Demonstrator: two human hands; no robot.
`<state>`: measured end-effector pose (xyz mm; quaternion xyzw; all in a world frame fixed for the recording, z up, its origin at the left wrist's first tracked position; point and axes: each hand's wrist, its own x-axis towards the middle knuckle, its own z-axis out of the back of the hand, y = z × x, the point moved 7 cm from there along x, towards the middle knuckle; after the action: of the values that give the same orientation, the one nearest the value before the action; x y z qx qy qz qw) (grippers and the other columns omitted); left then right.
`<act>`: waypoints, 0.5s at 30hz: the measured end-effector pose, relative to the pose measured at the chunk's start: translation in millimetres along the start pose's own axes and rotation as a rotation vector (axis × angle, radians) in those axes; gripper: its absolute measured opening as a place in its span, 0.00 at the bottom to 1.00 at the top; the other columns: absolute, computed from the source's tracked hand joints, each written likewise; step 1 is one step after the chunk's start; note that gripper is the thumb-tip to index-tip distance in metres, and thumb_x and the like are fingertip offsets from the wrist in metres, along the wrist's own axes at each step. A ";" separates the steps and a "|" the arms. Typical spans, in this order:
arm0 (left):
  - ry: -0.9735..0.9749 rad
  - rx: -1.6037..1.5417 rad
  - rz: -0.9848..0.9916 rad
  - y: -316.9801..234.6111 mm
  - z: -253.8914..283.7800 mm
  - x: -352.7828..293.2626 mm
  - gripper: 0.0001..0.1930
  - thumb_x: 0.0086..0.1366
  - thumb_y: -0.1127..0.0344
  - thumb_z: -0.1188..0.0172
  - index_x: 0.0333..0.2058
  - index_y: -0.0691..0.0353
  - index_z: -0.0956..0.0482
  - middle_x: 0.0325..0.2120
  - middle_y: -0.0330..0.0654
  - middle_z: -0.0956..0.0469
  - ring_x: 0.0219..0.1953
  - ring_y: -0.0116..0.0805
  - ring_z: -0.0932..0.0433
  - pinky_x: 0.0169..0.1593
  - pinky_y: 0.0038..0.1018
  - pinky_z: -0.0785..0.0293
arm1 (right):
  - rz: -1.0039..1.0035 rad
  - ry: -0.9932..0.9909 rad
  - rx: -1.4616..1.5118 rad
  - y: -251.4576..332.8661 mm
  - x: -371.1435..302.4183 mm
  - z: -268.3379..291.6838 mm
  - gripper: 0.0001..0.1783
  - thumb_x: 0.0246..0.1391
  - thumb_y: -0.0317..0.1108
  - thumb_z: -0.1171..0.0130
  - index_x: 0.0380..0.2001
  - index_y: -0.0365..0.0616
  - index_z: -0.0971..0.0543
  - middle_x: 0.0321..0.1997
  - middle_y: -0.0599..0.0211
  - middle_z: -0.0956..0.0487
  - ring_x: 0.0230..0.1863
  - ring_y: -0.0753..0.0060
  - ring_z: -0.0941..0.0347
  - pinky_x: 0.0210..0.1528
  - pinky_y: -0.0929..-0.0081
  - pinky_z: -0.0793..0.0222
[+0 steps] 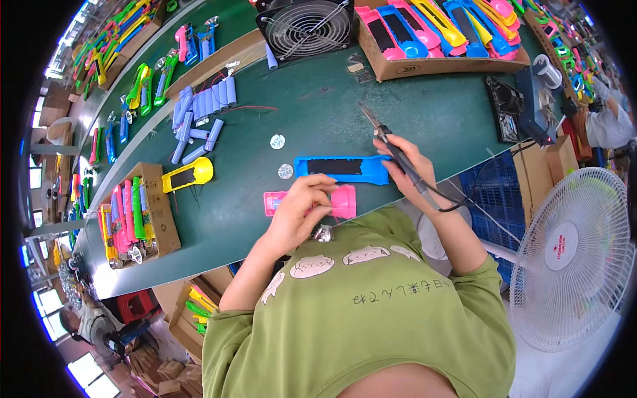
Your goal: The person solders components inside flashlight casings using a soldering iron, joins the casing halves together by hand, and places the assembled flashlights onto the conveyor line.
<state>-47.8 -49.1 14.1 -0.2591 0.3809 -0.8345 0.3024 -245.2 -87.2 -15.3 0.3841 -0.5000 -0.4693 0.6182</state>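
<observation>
My right hand [413, 164] grips a black-handled soldering iron [401, 158], its metal tip pointing up and away over the green table. Beside its fingers is the wide end of a blue plastic housing [371, 174] with a black strip. My left hand [302, 211] bends over a pink plastic housing [344, 201] near the table's front edge. Its thumb and fingertips come close together; what they pinch is too small to make out. A shiny silver lamp cup [323, 233] sits at the edge, just below the pink housing.
Purple cylindrical battery cells [215, 98] lie at left behind a yellow housing [187, 175]. A carton of colourful housings [443, 66] and a fan in a wire guard [308, 30] stand at the back. At right are a solder spool [547, 71] and a white fan [574, 255].
</observation>
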 end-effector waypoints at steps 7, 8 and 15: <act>-0.330 -0.486 0.397 14.3 7.5 -5.2 0.12 0.56 0.81 0.50 0.41 0.68 0.28 0.40 0.44 0.26 0.41 0.31 0.26 0.45 0.25 0.30 | 0.490 0.029 -0.427 44.0 -20.1 -10.4 0.28 0.37 0.23 0.38 0.45 0.44 0.33 0.39 0.63 0.22 0.39 0.62 0.26 0.57 0.54 0.44; -0.182 -0.282 0.135 -5.4 6.3 5.0 0.12 0.56 0.77 0.47 0.41 0.66 0.26 0.42 0.43 0.26 0.46 0.34 0.29 0.48 0.28 0.32 | 0.416 0.066 -0.438 43.9 -25.6 -12.3 0.26 0.37 0.23 0.38 0.44 0.44 0.32 0.38 0.63 0.22 0.38 0.62 0.25 0.58 0.53 0.45; 0.168 -0.419 -0.020 -30.2 -13.0 6.9 0.13 0.53 0.74 0.41 0.40 0.65 0.23 0.41 0.44 0.27 0.42 0.36 0.27 0.43 0.28 0.29 | 0.366 0.097 -0.394 20.8 -39.3 -20.0 0.21 0.40 0.18 0.43 0.40 0.43 0.33 0.38 0.62 0.21 0.37 0.60 0.23 0.60 0.51 0.49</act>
<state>-70.4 -31.9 31.9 -0.2499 0.5672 -0.7586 0.2009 -223.9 -43.6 -9.9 0.1819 -0.4299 -0.4190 0.7788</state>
